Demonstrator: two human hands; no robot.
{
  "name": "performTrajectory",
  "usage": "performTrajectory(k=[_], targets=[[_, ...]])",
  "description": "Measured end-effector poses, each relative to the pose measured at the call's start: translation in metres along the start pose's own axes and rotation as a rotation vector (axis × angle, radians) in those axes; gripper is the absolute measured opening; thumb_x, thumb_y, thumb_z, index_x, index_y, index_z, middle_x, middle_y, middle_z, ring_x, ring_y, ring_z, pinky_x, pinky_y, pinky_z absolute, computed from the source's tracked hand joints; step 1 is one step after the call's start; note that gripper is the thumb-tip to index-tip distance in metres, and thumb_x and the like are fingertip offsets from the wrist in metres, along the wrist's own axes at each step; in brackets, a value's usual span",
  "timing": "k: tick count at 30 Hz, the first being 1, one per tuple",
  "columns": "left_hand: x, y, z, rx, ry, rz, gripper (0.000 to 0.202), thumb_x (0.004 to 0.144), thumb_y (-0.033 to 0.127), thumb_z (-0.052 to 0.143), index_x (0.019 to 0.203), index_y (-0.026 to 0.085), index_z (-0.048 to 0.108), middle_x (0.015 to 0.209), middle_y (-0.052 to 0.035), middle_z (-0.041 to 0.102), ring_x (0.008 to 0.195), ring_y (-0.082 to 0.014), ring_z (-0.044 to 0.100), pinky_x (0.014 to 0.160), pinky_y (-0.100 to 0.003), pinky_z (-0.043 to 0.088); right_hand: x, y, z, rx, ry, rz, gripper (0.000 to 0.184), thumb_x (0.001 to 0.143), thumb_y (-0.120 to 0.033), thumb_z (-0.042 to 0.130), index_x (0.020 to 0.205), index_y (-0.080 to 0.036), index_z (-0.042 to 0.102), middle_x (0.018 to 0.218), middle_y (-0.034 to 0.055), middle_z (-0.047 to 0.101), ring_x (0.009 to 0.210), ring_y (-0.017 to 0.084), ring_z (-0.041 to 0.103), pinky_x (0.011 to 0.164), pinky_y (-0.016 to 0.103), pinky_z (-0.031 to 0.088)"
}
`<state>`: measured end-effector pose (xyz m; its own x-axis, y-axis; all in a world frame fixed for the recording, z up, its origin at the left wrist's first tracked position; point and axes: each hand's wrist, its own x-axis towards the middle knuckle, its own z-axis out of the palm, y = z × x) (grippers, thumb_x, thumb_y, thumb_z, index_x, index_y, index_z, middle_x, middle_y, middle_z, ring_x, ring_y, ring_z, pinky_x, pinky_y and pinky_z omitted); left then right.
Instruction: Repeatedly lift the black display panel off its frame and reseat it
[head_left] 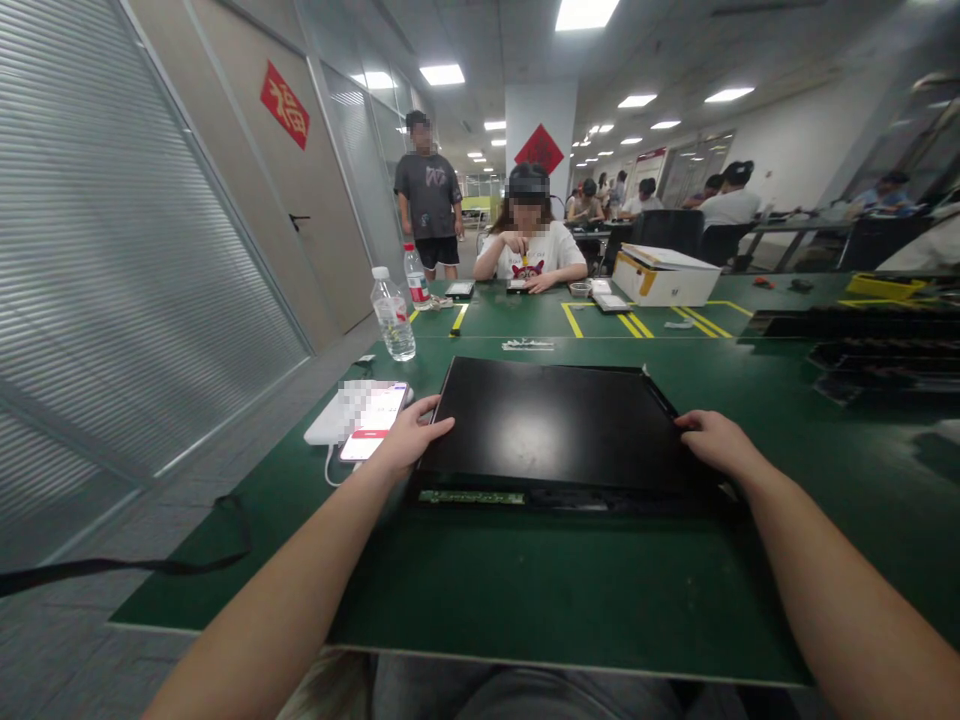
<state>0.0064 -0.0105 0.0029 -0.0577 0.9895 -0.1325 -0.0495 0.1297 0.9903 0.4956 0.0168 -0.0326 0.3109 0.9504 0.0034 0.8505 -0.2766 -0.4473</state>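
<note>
A black flat display panel (555,420) lies in front of me over the green table, its glossy face up and a light reflecting in it. Along its near edge runs a green circuit board strip (471,497), set in a dark frame. My left hand (415,432) grips the panel's left edge, thumb on top and the other fingers beside and partly beneath it. At the opposite side, my right hand (718,440) has its fingers closed on the right edge, next to a dark rim that stands slightly apart from the panel. The undersides of both grips are hidden.
Left of the panel are a lit phone (375,425), a white device and a water bottle (394,318). Dark strips (877,355) are stacked at right. Across the green table (570,590), a seated person works near a white box (667,275); another person stands behind.
</note>
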Motion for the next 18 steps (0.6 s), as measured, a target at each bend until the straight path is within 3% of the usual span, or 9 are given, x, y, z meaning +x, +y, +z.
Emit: performTrajectory(k=[8,15,18], targets=[[0.0019,-0.0007,-0.0027,-0.026,-0.003,0.036,0.058,0.058,0.02,0.1,0.111,0.018,0.076,0.131,-0.0138,0.078,0.127,-0.038,0.071,0.107,-0.05,0.059,0.0043,0.0053,0.0048,0.021,0.026,-0.019,0.035,0.067,-0.01,0.064,0.095,-0.019,0.082,0.107,0.012,0.081,0.103,0.029,0.075,0.092,0.038,0.058],[0.0044,-0.0034,-0.0054,0.013,0.001,0.077,0.07,0.057,0.03,0.102,0.121,0.016,0.075,0.127,-0.0157,0.079,0.124,-0.0403,0.071,0.11,-0.057,0.056,0.0057,0.0075,0.0064,0.04,0.049,-0.017,0.025,0.07,-0.014,0.067,0.09,-0.021,0.08,0.1,0.0106,0.08,0.096,0.028,0.075,0.087,0.037,0.057],[0.0031,-0.0009,-0.0036,-0.043,-0.054,0.131,0.071,0.06,0.037,0.101,0.123,0.016,0.074,0.129,-0.0146,0.079,0.13,-0.04,0.068,0.113,-0.055,0.054,0.0041,0.0072,0.0067,0.057,0.077,-0.029,0.03,0.072,-0.018,0.068,0.099,-0.022,0.08,0.096,0.0085,0.078,0.09,0.027,0.073,0.082,0.037,0.057]])
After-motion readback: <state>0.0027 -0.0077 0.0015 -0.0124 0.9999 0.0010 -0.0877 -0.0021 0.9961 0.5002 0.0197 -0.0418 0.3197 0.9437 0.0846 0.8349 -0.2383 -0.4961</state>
